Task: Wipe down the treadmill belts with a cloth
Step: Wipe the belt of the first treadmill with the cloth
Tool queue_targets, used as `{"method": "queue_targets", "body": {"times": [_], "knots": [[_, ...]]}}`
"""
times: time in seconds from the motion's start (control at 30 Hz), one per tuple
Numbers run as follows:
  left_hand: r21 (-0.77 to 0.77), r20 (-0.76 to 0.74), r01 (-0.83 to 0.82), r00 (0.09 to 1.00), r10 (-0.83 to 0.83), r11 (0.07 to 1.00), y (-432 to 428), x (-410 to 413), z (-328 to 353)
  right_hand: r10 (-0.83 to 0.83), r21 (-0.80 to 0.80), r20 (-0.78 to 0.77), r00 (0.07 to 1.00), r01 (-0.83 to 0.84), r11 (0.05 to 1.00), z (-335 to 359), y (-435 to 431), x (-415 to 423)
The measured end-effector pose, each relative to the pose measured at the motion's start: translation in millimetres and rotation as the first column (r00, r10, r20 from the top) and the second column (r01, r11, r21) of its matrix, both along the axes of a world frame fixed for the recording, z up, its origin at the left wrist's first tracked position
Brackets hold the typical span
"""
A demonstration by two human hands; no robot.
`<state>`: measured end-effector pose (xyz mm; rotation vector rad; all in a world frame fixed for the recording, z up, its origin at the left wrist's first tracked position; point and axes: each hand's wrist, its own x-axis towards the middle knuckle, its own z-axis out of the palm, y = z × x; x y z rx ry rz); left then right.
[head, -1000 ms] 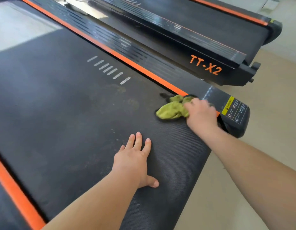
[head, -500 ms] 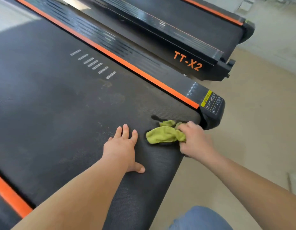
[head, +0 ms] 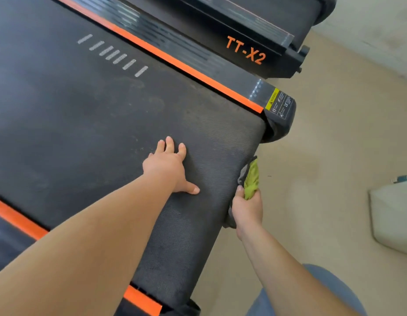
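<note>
At belt [head: 106,124] end | left hand [head: 168,166] flat | right hand [head: 247,209] gripping cloth [head: 251,179]

Green cloth [head: 252,179], perhaps bunched, beside belt [head: 88,115]

Warning label [head: 280,103] text unreadable (too small); cloth [head: 251,179] partly hidden in right hand [head: 247,210].

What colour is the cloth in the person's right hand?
Yellow-green cloth, seen best in the head view.
</note>
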<state>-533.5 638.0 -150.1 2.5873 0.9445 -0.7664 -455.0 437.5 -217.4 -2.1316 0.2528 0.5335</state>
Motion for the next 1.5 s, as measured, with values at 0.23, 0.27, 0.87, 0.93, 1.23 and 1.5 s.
{"method": "queue_targets", "body": {"times": [0.23, 0.27, 0.87, 0.93, 1.23, 1.5], "knots": [[-0.153, 0.105, 0.007, 0.994, 0.009, 0.988, -1, -31, 21, 0.286, -0.170, -0.137, 0.948, -0.307, 0.936, 52, -36, -150], [-0.185, 0.086, -0.023, 0.995, 0.040, 0.982, -2, -41, 32, 0.371, -0.153, -0.211, 0.904, -0.405, 0.901, 66, -39, -160], [-0.786, 0.085, -0.476, 0.549, 0.831, 0.395, -57, -102, 431, 0.439, 0.502, -0.525, 0.729, -0.151, 0.852, 524, 12, -88], [-0.771, 0.075, -0.521, 0.497, 0.865, 0.367, -62, -95, 471, 0.463, 0.526, -0.497, 0.734, -0.169, 0.834, 564, 13, -77], [-0.717, 0.390, -0.543, 0.208, 0.897, 0.438, -105, -99, 622, 0.695, 0.639, -0.326, 0.641, -0.393, 0.662, 683, 20, -32], [-0.715, 0.499, -0.505, 0.116, 0.859, 0.484, -155, -176, 684, 0.840, 0.720, -0.356, 0.409, -0.453, 0.526, 733, 38, -97]]}}
